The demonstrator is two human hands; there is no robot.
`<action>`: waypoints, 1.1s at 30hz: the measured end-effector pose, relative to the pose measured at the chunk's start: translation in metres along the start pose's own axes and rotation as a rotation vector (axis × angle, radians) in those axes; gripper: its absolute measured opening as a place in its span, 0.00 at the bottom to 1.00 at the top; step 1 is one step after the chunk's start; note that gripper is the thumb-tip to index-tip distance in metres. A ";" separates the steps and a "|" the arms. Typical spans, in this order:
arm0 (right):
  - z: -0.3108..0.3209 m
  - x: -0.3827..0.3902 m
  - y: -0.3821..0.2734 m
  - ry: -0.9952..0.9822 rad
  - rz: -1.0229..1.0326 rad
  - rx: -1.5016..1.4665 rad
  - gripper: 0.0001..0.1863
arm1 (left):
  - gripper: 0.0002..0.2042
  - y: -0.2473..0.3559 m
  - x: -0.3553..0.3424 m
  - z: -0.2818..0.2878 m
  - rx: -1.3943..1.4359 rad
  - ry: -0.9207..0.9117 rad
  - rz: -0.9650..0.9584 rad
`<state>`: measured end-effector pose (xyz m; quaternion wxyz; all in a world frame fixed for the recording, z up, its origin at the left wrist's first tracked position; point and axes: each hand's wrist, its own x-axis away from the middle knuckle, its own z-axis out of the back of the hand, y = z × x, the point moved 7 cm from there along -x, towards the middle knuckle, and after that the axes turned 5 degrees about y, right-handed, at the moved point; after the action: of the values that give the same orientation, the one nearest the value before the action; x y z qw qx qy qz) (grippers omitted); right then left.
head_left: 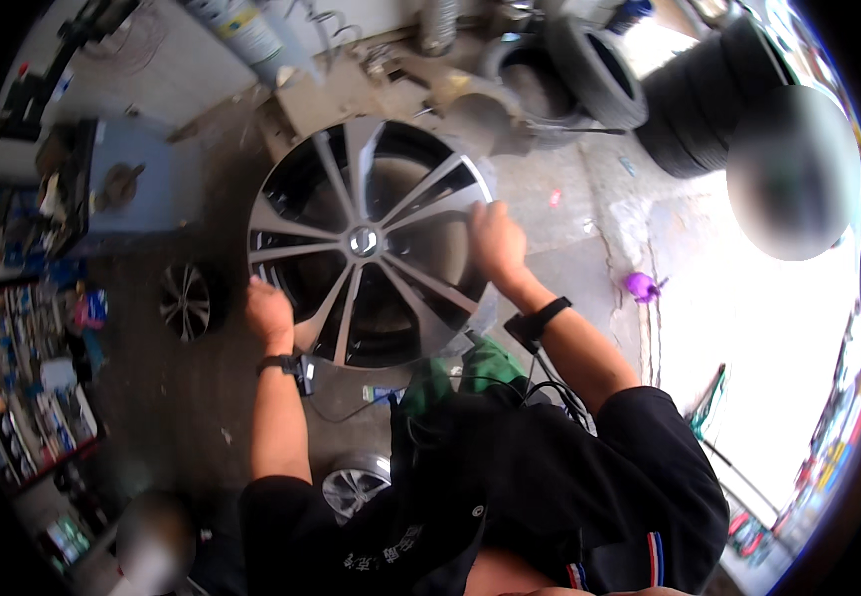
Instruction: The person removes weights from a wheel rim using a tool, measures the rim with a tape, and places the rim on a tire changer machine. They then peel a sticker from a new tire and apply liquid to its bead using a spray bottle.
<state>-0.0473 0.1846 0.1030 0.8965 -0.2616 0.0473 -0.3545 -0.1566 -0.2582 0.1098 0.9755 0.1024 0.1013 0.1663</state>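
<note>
In front of me is a large alloy wheel (397, 260) with its spoked face turned up toward the camera. Its spokes are silver-grey with black gaps between them, and a round cap sits at the hub. My left hand (269, 313) grips the rim at its lower left edge, fingers curled over it. On the opposite side, my right hand (500, 240) is closed around the right edge, with some fingers hidden. Each wrist wears a dark strap with a small device, and a thin cable trails from the left one.
Tyres (713, 99) are stacked at the far right, with loose tyres (594, 72) beside them. A smaller wheel (186, 301) is at left, another (355, 487) near my body. A blue-grey bench (137, 184) stands left. A purple object (641, 288) lies right; people are at right and lower left.
</note>
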 end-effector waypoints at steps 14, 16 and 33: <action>0.021 0.106 0.009 -0.243 0.154 -0.067 0.27 | 0.27 -0.010 -0.010 -0.035 0.228 -0.019 -0.164; 0.034 0.120 0.026 -0.123 0.188 -0.211 0.24 | 0.28 -0.019 -0.023 -0.046 0.169 -0.026 -0.158; 0.334 0.383 0.498 0.680 -0.786 -0.544 0.11 | 0.29 0.104 0.161 -0.062 0.411 -0.462 -0.444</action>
<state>0.6322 0.3815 0.1777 0.5328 -0.3517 0.3208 -0.6996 -0.0540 -0.0962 0.0487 0.9441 0.3062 -0.0704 -0.1001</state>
